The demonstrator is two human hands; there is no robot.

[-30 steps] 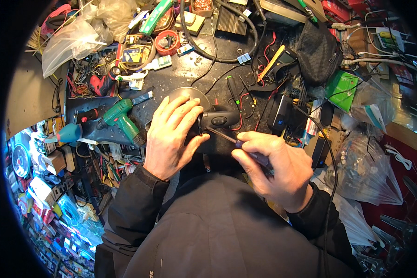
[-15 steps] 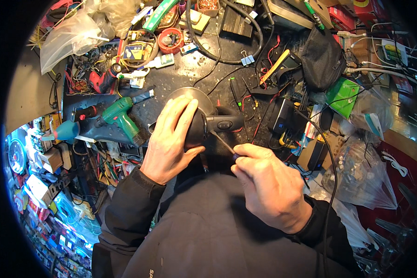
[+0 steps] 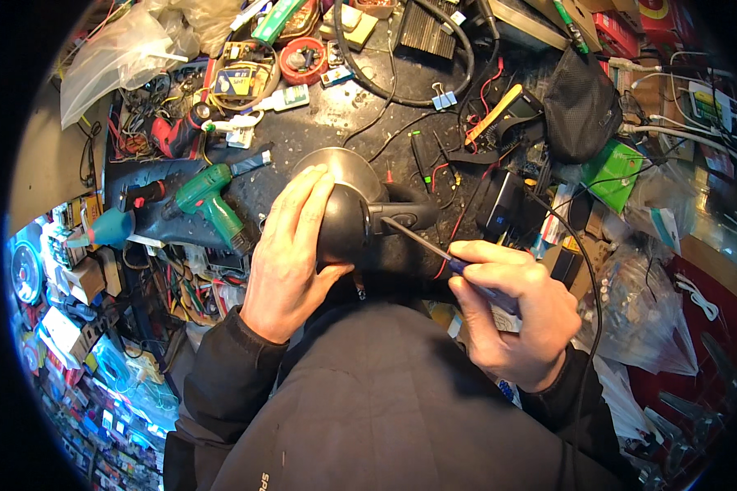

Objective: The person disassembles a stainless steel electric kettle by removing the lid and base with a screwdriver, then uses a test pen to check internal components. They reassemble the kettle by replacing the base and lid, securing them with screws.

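Note:
An electric kettle (image 3: 341, 227) with a metal body, black plastic end and black handle lies on the dark bench in front of me. My left hand (image 3: 291, 254) wraps its left side, fingers pointing away and thumb bent along the near edge. From the right, my right hand (image 3: 512, 307) grips the blue handle of a screwdriver (image 3: 418, 239). The shaft slants up and left, and its tip meets the base of the kettle's handle, beside the round black end. What the tip touches exactly is too small to make out.
Left of the kettle lie a green cordless drill (image 3: 205, 200) and a red power tool (image 3: 176, 135). A yellow multimeter (image 3: 499, 114), leads and a black power bank-like box (image 3: 502, 202) lie to the right. A thick black cable (image 3: 367, 96) loops behind.
My right hand has moved right and back along the screwdriver, so more of the shaft and blue handle shows. The kettle has tilted slightly, showing more of its black end.

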